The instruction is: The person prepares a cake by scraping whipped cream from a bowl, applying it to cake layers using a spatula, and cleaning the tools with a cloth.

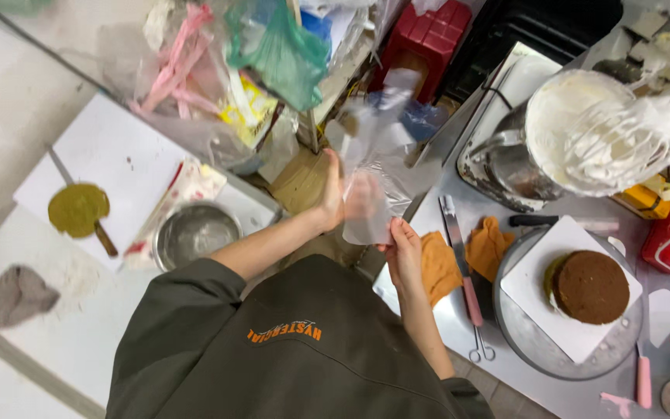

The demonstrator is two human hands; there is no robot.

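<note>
both hands [405,252] on clear bag [370,206]

Brown cake [590,286] on white board [533,283], cream-filled mixer bowl [575,132] — orange cloth [488,244], empty steel bowl [194,233]

Single head view, steep top-down, close over the person's own torso and arms; table [583,388] runs from 1 to 5 o'clock, floor and white boards [118,163] at 9.
</note>
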